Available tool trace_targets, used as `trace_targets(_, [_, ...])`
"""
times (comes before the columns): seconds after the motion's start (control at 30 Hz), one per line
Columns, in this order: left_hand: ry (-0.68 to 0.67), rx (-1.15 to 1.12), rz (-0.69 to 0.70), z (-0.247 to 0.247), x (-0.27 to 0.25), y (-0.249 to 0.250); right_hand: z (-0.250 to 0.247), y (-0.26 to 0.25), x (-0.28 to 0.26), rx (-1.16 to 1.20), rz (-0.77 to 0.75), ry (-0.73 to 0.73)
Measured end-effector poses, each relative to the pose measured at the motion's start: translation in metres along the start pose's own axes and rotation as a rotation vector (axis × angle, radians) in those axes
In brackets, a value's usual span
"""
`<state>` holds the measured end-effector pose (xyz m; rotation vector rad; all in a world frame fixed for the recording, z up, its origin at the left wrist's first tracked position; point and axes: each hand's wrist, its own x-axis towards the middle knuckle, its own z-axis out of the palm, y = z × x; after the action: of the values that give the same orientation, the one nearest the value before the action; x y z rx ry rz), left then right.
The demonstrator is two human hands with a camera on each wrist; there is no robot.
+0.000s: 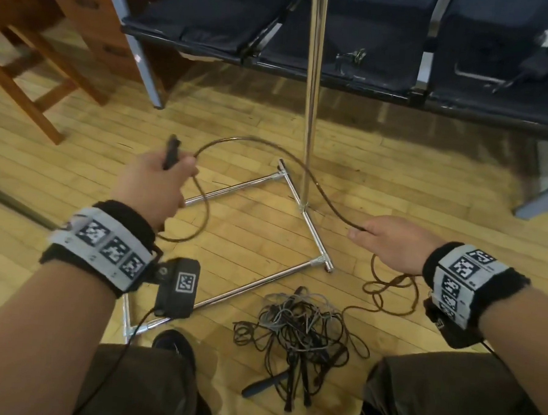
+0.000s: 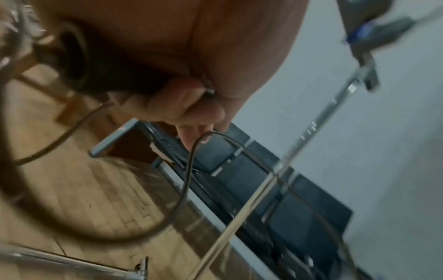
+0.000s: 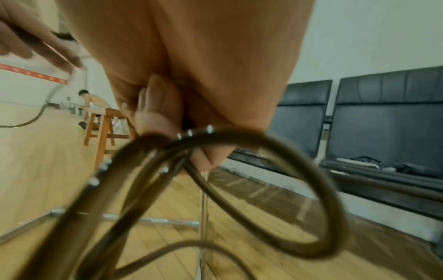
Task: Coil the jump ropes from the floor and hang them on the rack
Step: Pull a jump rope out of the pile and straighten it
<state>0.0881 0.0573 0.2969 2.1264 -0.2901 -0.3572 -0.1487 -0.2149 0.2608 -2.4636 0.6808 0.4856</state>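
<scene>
Head view, going left to right: left hand (image 1: 155, 185) is curled round a dark jump rope handle (image 1: 170, 152), with only the handle's top poking out above the fist. From there the brown rope (image 1: 254, 142) arcs up, crosses in front of the chrome pole of the rack (image 1: 311, 98) and runs down to the right hand (image 1: 388, 242), whose fingers are closed on it. Can't really see the fingertips from above, but the right wrist view shows them curled in, with blurry rope loops hanging right at the lens. More of that rope trails in loose loops on the wood plank floor (image 1: 77, 171) under the right hand. The rack's shiny tube base sits flat on the floor; its near left corner is partly hidden by the wrist camera. Between the knees lies a tangled pile of ropes (image 1: 298, 329), thin dark and grey cords with black handles. Can't count them.
</scene>
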Motion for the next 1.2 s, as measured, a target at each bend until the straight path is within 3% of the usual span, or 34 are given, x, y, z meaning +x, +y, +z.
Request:
trace_targets(0.13, [-0.128, 0.123, 0.107, 0.023, -0.019, 0.004, -0.001, -0.027, 0.005, -0.018, -0.09, 0.037])
trace_targets(0.27, [-0.081, 0.016, 0.06, 0.024, -0.013, 0.013, -0.004, -0.041, 0.012, -0.059, -0.1, 0.039])
trace_targets(0.37, [-0.062, -0.162, 0.033, 0.022, -0.008, 0.013, -0.002, -0.044, 0.018, -0.098, -0.086, 0.036])
trace_targets(0.47, [-0.221, -0.476, -0.055, 0.028, -0.013, 0.016, 0.0, -0.049, 0.02, -0.104, -0.086, 0.029])
trace_targets(0.53, [-0.34, -0.553, -0.047, 0.036, -0.019, 0.018, 0.001, -0.056, 0.019, -0.128, -0.117, 0.02])
trace_targets(0.7, [-0.641, -0.216, 0.199, 0.054, -0.037, 0.019, -0.003, -0.084, 0.01, -0.05, -0.254, 0.008])
trace_targets(0.77, [-0.693, -0.113, 0.241, 0.059, -0.041, 0.018, -0.007, -0.093, 0.007, -0.018, -0.303, 0.023])
trace_targets(1.07, [-0.726, 0.074, 0.191, 0.04, -0.031, 0.013, -0.003, -0.085, 0.005, 0.108, -0.322, 0.047])
trace_targets(1.13, [-0.612, 0.054, 0.164, 0.032, -0.026, 0.013, 0.0, -0.071, 0.011, 0.127, -0.271, 0.03])
trace_targets(1.2, [-0.337, -0.12, 0.055, 0.019, -0.011, 0.012, 0.0, -0.052, 0.018, 0.1, -0.184, 0.037])
